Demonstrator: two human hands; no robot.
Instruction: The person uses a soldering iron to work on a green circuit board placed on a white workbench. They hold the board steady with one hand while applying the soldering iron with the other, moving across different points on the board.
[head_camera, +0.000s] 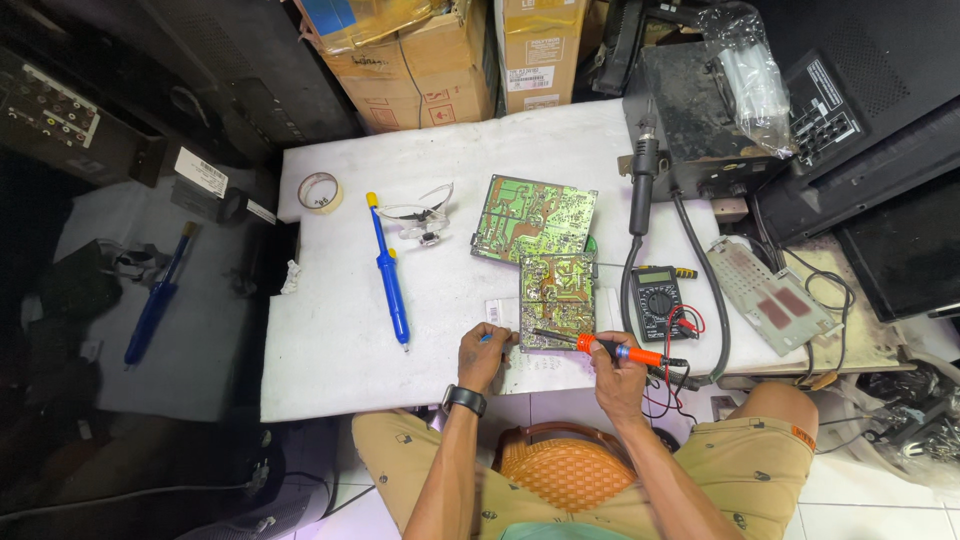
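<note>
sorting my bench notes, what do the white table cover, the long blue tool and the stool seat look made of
Table cover: looks like soft white foam sheet, matte, with ragged edges. Long blue tool: seemingly glossy moulded plastic, blue body with a yellow cap, probably a desoldering pump. Stool seat: woven orange mesh, possibly plastic cane, in a brown rim that could be wood or plastic.

A white foam-topped table (330, 340) fills the middle, brightly lit from above, with pale floor tiles (860, 500) showing below on the right. Cardboard boxes (430, 60) stack up behind it, dark television sets (880, 150) crowd the right side, and the left falls into shadow.
</note>
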